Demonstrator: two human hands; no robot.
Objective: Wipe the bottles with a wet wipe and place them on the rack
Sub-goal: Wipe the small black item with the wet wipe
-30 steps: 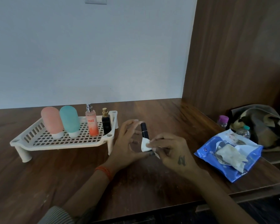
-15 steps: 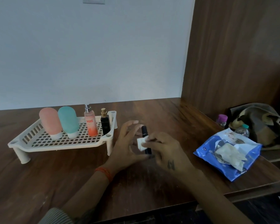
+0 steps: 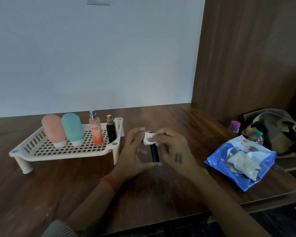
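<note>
A slim black bottle [image 3: 154, 153] stands upright above the table, held at top and bottom by my left hand [image 3: 133, 156]. My right hand [image 3: 173, 149] presses a small folded white wet wipe [image 3: 148, 138] against the bottle's top. To the left stands a cream slotted rack [image 3: 41, 147] with a pink bottle [image 3: 53, 130], a teal bottle [image 3: 72, 128], an orange spray bottle [image 3: 96, 130] and a small black perfume bottle [image 3: 111, 130] upright on it.
A blue wet-wipe pack [image 3: 236, 170] lies open at the right with a crumpled wipe [image 3: 241, 161] on it. Behind it are a pink-capped bottle [image 3: 234, 126], a green-capped water bottle [image 3: 256, 137] and a dark bag [image 3: 277, 129]. A wooden panel rises on the right.
The wipe in my right hand has slid up the black bottle from its lower part to its top. My left hand keeps holding the bottle.
</note>
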